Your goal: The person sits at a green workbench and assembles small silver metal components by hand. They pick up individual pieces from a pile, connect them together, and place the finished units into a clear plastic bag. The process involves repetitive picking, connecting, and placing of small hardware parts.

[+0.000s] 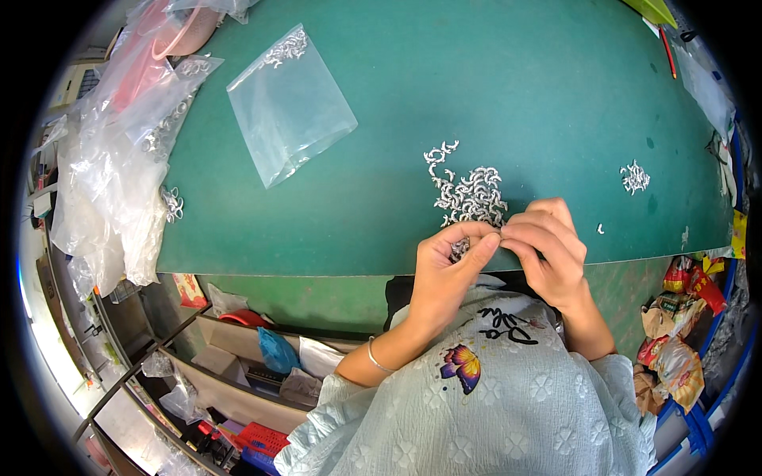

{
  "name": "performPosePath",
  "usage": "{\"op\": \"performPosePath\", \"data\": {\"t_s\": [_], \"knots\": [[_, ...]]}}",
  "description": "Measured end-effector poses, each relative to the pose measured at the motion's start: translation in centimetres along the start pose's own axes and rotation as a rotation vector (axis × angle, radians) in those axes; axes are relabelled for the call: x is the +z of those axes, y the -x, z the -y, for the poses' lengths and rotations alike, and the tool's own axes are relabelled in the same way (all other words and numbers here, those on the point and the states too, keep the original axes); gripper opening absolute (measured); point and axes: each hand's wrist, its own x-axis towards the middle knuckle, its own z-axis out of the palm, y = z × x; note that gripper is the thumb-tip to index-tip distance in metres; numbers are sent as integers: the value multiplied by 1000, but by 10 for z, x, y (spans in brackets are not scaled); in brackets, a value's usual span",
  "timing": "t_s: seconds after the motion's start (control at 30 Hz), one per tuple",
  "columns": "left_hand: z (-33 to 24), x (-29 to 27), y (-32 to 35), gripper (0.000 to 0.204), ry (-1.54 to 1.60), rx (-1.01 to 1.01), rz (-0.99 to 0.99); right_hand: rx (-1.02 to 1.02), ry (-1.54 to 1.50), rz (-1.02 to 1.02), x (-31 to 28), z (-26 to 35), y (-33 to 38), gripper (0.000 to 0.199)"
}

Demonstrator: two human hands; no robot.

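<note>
My left hand (446, 274) is closed, with several small silver curved pieces (459, 250) cupped in its curled fingers. Its thumb and index finger meet the fingertips of my right hand (552, 250) at the table's near edge. My right hand is pinched closed; whatever lies between the fingertips is too small to make out. Just beyond my hands spreads a loose pile of silver crescent-shaped metal pieces (476, 193) on the green table (556, 95). A smaller cluster of silver pieces (634, 178) lies to the right, and a single piece (600, 228) sits nearer my right hand.
A clear plastic bag (298, 111) with silver pieces at its top lies at the far left. Crumpled clear bags (119, 174) and a pink basket (194, 36) crowd the left edge. A red pen (668, 54) is at the far right. Snack packets (675, 349) hang below on the right.
</note>
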Motion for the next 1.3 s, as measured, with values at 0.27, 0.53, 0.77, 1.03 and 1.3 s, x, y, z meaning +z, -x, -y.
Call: {"op": "performPosePath", "data": {"t_s": [0.27, 0.53, 0.77, 1.03, 1.3], "knots": [[-2, 0, 2, 12, 51, 46, 27, 210, -257, -59, -3, 1, -1, 29], [-2, 1, 3, 11, -2, 139, 34, 214, -258, 2, -8, 6, -1, 30], [-1, -8, 2, 9, 228, -71, 178, 464, -308, -14, -7, 5, 1, 27], [-12, 7, -1, 24, 371, -142, 134, 251, 191, 8, 19, -15, -11, 32], [3, -11, 0, 34, 315, -81, 188, 269, 85, 6, 15, -20, -6, 25]]}}
